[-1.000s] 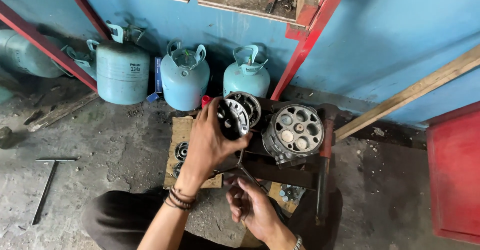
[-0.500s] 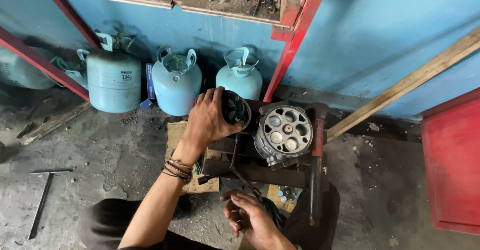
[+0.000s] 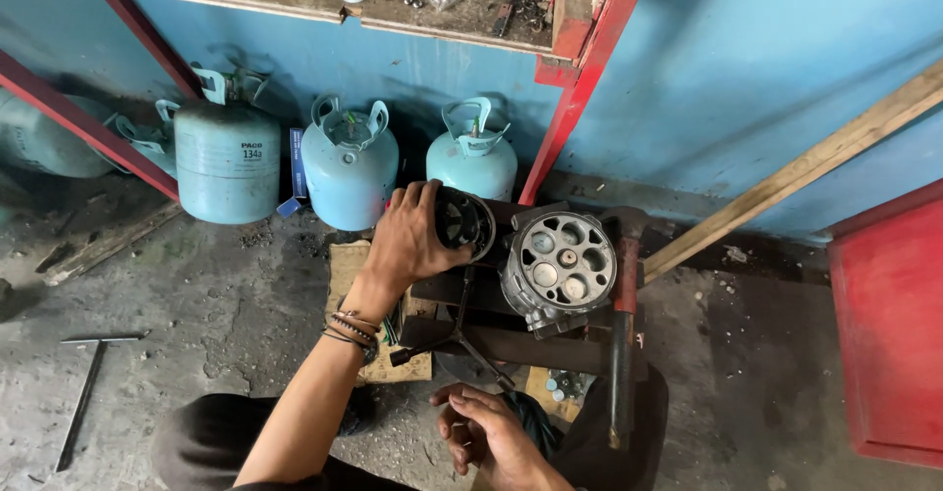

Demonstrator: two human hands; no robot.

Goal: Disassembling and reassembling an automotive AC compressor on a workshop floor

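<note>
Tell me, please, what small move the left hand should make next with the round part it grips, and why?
Probably settle the round black part down and let go: the left hand grips it beside the silver cylinder housing on the dark metal block, while the right hand waits low, apparently empty.

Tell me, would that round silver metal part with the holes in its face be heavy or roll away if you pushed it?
The round metal part looks like thick cast metal, so probably heavy for its size and stiff. Its body is cylindrical, so it might roll, though it rests on dark metal bars beside a hammer, which would likely check it. Its surface looks dull, probably not slippery.
</note>
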